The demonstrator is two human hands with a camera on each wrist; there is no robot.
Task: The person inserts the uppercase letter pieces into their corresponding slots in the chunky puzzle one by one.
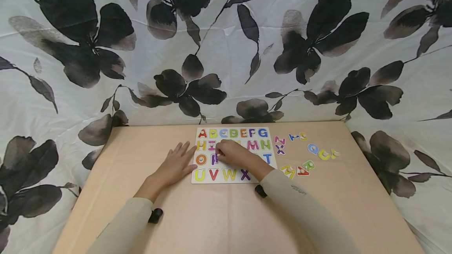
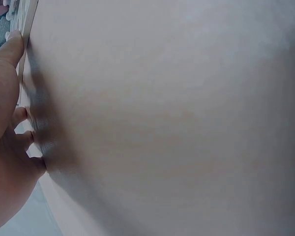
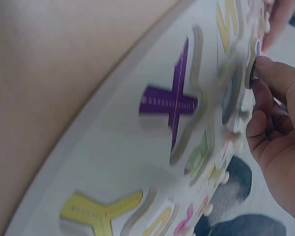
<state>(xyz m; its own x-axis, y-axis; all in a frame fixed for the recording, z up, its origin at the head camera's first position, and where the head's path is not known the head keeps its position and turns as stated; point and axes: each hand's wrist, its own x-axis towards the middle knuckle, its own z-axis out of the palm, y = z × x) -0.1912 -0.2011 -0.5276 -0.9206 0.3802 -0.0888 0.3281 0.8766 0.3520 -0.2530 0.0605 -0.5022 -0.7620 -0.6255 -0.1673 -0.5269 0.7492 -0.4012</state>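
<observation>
A white alphabet puzzle board [image 1: 229,181] lies on the table, with rows of coloured letters. My right hand [image 1: 233,154] is over its middle and covers some letters. Between thumb and finger it pinches a letter piece [image 3: 252,71], seen nearly edge-on in the right wrist view. A purple letter [image 1: 214,159] shows beside these fingers; whether it is that piece or a printed recess I cannot tell. My left hand [image 1: 179,163] spreads at the board's left edge, its thumb [image 2: 12,49] touching the edge. In the right wrist view a purple X recess [image 3: 176,101] has no piece in it.
Right of the board lie several loose letter pieces, among them a blue Q [image 1: 312,149], a green R [image 1: 308,165] and a purple X [image 1: 280,150]. The tan tabletop [image 1: 219,222] extends toward me. A floral cloth [image 1: 219,50] hangs behind the table.
</observation>
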